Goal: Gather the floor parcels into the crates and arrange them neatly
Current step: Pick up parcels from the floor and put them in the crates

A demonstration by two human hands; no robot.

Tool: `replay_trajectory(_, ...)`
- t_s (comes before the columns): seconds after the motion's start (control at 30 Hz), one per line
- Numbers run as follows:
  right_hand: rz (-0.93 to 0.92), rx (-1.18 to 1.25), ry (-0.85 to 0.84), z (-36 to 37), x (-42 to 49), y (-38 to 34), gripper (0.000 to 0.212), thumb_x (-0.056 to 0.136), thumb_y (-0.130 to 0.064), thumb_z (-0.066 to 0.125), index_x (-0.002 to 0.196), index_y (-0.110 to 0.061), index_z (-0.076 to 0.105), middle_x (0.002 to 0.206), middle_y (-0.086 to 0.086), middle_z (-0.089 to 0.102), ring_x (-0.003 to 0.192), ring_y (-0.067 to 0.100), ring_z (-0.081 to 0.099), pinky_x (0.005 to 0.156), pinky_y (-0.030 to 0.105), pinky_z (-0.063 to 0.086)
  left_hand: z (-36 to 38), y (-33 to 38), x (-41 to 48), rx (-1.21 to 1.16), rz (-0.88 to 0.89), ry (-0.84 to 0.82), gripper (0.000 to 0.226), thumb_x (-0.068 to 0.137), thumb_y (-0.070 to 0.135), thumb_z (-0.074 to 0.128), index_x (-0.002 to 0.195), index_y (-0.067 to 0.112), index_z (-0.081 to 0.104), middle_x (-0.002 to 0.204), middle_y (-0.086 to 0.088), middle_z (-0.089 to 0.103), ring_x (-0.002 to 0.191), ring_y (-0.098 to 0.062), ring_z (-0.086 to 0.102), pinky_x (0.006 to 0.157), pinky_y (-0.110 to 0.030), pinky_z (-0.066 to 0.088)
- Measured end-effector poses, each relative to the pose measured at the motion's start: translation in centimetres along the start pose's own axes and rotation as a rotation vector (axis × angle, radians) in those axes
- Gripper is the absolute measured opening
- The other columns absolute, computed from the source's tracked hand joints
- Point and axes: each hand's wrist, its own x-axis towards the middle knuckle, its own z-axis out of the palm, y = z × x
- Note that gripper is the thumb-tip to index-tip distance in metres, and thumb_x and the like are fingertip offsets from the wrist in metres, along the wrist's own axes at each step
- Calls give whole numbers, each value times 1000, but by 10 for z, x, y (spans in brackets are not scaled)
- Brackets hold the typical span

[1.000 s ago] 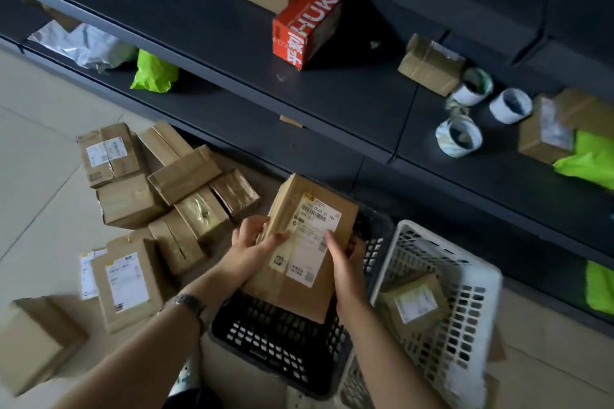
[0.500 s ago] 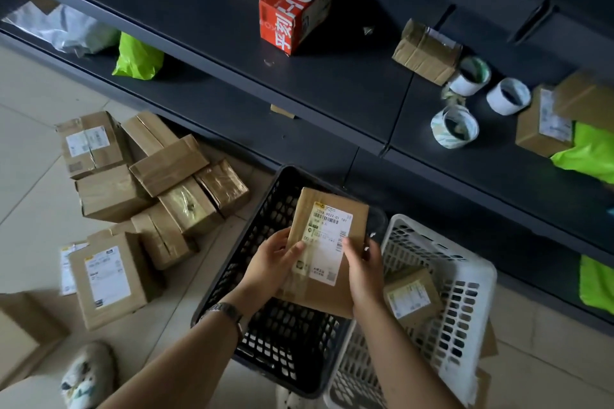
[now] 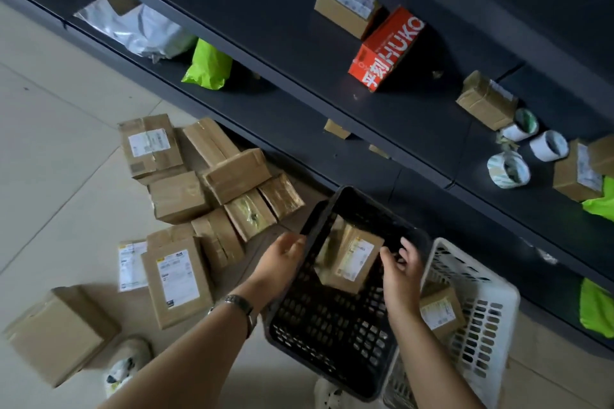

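Over the black crate (image 3: 315, 335), a person's left hand (image 3: 282, 257) and right hand (image 3: 400, 267) hover, each grip loose and holding nothing. The labelled cardboard parcel (image 3: 354, 259) lies tilted inside and probably wants squaring flat into a corner, leaving room for the floor parcels (image 3: 232, 176).

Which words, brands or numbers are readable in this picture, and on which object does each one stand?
"HUKO": white letters on the red box on the shelf.
Two Chinese characters beside it: not surely readable.
White labels on the brown parcel in the black crate, the small parcel in the white crate and the floor parcels: too blurred to read.
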Motion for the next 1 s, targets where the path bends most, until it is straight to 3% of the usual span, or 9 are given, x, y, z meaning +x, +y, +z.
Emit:
replay_trajectory(0.13, 76, -25, -80, 105, -59, 17, 24, 96, -14, 62, 119, -15, 57, 125, 7, 60, 103, 19, 57, 84, 29, 41, -127, -71, -23, -32, -120, 162, 20, 82, 41, 50, 91, 28, 63, 102, -7, 68, 97, -25, 64, 83, -37, 50)
replay_trajectory(0.27, 194, -138, -298, 233, -117, 69, 16, 93, -8, 63, 106, -16, 59, 111, 9, 65, 108, 27, 62, 85, 28, 44, -231, -172, -34, -20, -306, 356, 14, 97, 18, 50, 91, 22, 62, 97, -11, 65, 89, -31, 61, 76, -36, 44)
replay_trajectory(0.4, 343, -190, -467, 324, -139, 116, 33, 94, -12, 56, 126, -12, 57, 133, 9, 59, 119, 20, 56, 94, 27, 43, -269, -260, -22, -76, -462, 401, 9, 94, 14, 53, 98, 9, 60, 86, -16, 61, 72, -27, 53, 70, -39, 45)
replay_trajectory(0.47, 352, -273, -448, 350, -133, 139, 44, 95, -15, 49, 139, -17, 49, 144, 5, 51, 129, 21, 50, 104, 30, 40, -268, -290, -6, -145, -507, 372, 26, 86, 20, 57, 107, 3, 57, 78, -9, 54, 67, -22, 48, 64, -33, 40)
replay_trajectory(0.53, 316, -377, -482, 368, -124, 163, 49, 99, -24, 46, 147, -29, 39, 152, 1, 42, 135, 22, 45, 112, 38, 35, -260, -310, 13, -258, -509, 340, 33, 84, 21, 62, 112, 6, 54, 91, -11, 54, 77, -20, 49, 66, -32, 37)
replay_trajectory(0.6, 307, -436, -577, 386, -114, 180, 53, 100, -39, 45, 151, -35, 30, 158, -2, 32, 142, 22, 37, 116, 45, 29, -246, -326, 33, -350, -528, 278, 42, 95, 21, 55, 133, 10, 43, 124, -12, 52, 104, -24, 50, 81, -33, 38)
replay_trajectory(0.8, 212, -391, -558, 396, -106, 154, 57, 98, -50, 46, 150, -30, 36, 153, 6, 32, 144, 25, 27, 113, 41, 28, -240, -310, 47, -402, -353, 333, 39, 97, 30, 42, 133, 17, 50, 130, -7, 58, 119, -19, 53, 103, -34, 35)
replay_trajectory(0.9, 138, -206, -564, 366, -111, 111, 32, 100, -41, 49, 125, -23, 56, 123, 0, 53, 123, 20, 49, 94, 29, 40, -251, -266, 27, -427, -248, 381, 27, 105, 29, 34, 118, 29, 57, 114, -2, 66, 106, -18, 61, 91, -39, 46)
replay_trajectory(1.0, 106, -7, -502, 327, -121, 61, 23, 98, -36, 55, 114, -20, 59, 116, -1, 57, 104, 11, 55, 76, 14, 39, -254, -195, 3, -411, -120, 404, 23, 102, 38, 39, 112, 28, 57, 105, -6, 64, 95, -15, 63, 76, -35, 52)
